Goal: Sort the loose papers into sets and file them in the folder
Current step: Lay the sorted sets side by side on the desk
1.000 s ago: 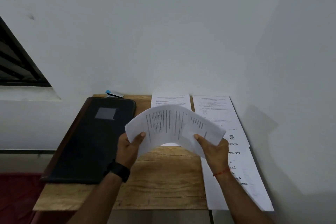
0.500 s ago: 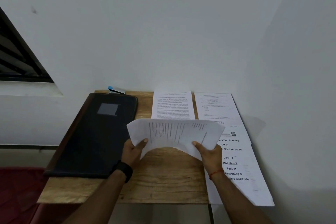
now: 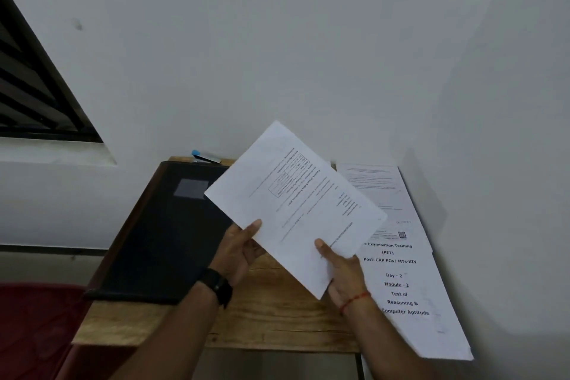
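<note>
head view is showing the person holding a loose paper point(image 3: 293, 210) up over the wooden table point(image 3: 271, 318) with both hands at its near edge. the left hand point(image 3: 239, 251) is pinching the lower left side, thumb on top and fingers curled underneath. the right hand point(image 3: 342, 271) is pinching the lower right corner the same way. whether this is one sheet or several, i cannot tell.

half a second ago the paper was hanging low and bowed, long side level across the table. now it is sitting flatter, raised and swung onto a slant, its far corner showing against the wall point(image 3: 308, 71) and its print facing away from the person. it is also hiding the sheet that was showing at the back middle of the table.

the folder point(image 3: 160, 241) is lying closed on the left of the table, with what is probably a stapler point(image 3: 205, 157) behind it. along the right a cover page point(image 3: 401, 287) is lying near the person, and a text page point(image 3: 373, 185) is lying behind it.

the turn is probably serving to read the paper and pick its set. sorting is looking unfinished, and with the folder closed, filing is not yet starting.
</note>
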